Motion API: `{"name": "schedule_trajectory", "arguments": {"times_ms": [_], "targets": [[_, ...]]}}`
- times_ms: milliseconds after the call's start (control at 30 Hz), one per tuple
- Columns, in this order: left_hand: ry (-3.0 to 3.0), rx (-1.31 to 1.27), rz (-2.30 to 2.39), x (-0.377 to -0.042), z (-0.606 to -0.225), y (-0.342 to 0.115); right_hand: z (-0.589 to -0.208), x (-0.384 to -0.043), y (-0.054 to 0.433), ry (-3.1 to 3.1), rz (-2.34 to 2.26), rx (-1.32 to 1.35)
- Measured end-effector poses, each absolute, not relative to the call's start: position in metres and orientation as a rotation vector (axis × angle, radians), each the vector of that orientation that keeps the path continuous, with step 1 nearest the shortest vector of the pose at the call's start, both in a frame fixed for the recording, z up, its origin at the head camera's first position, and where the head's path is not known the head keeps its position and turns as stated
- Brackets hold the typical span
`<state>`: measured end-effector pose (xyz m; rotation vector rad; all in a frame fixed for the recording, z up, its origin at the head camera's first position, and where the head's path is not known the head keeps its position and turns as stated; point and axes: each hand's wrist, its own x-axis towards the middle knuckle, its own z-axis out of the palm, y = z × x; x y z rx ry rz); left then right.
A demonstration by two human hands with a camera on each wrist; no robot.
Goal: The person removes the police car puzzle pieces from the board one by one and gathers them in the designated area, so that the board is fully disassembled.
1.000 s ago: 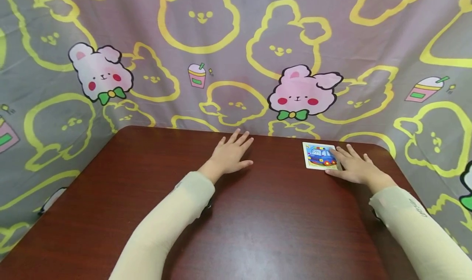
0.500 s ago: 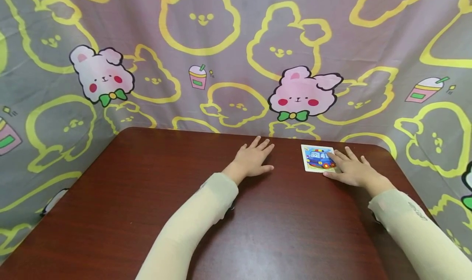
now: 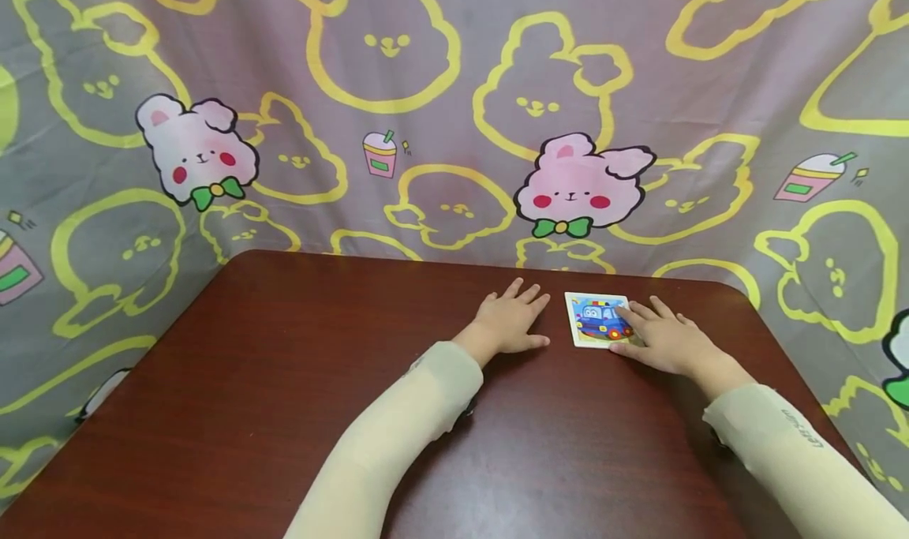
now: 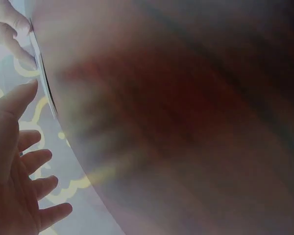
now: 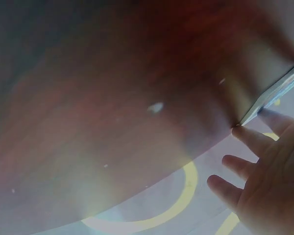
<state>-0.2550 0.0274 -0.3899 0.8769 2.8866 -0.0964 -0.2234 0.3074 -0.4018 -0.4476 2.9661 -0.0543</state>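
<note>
A square white-bordered picture board (image 3: 600, 322) with a blue cartoon police car lies flat on the dark red-brown table (image 3: 284, 365), toward its far right. My right hand (image 3: 667, 340) rests at its right side, index finger over the picture and thumb at the near edge. The fingers are spread and fairly straight. Left of the board, my left hand (image 3: 507, 322) is held low over the table with fingers spread, apart from the board and holding nothing. In the left wrist view, the board (image 4: 45, 78) shows edge-on between both hands.
A patterned curtain (image 3: 440, 65) with yellow outlines and pink rabbits hangs right behind the table's far edge and along its sides. Both forearms, in pale sleeves (image 3: 398, 413), reach across the tabletop. Small pale specks lie on the table in the right wrist view.
The board has slid left and a little toward me with my right hand on it. My left hand has moved right, closer to the board, its fingers still spread.
</note>
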Motion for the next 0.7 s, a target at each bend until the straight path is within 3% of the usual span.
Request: {"name": "schedule_trajectory", "arguments": {"times_ms": [700], "targets": [[2.774, 0.889, -0.144, -0.246, -0.393, 0.036, -0.403, -0.206, 0.273, 3.026, -0.031, -0.567]]}}
